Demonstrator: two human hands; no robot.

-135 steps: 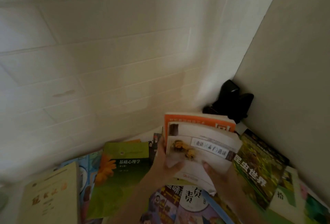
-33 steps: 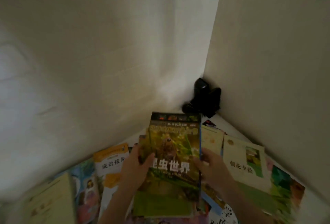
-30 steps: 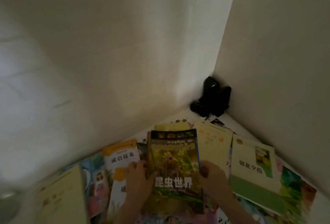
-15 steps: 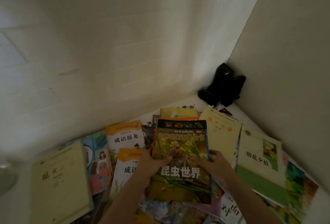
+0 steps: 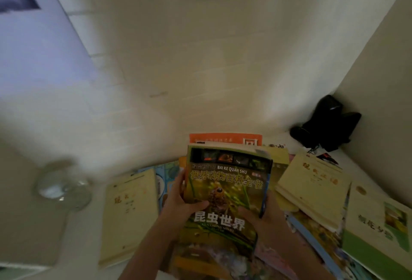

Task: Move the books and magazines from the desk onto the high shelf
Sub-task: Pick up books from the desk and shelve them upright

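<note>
Now both hands, left [image 5: 178,204] and right [image 5: 265,215], clamp the stack [image 5: 225,192] by its edges (glossy covers); loose grip could fan lower books out.

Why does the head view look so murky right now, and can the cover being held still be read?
Head view: the room is dim, with a pale bluish patch of light upper left; motion blur smears the glass object and the outer books, wide-angle bending curves the walls. The insect book, gripped by left hand and right hand, stays readable.
</note>
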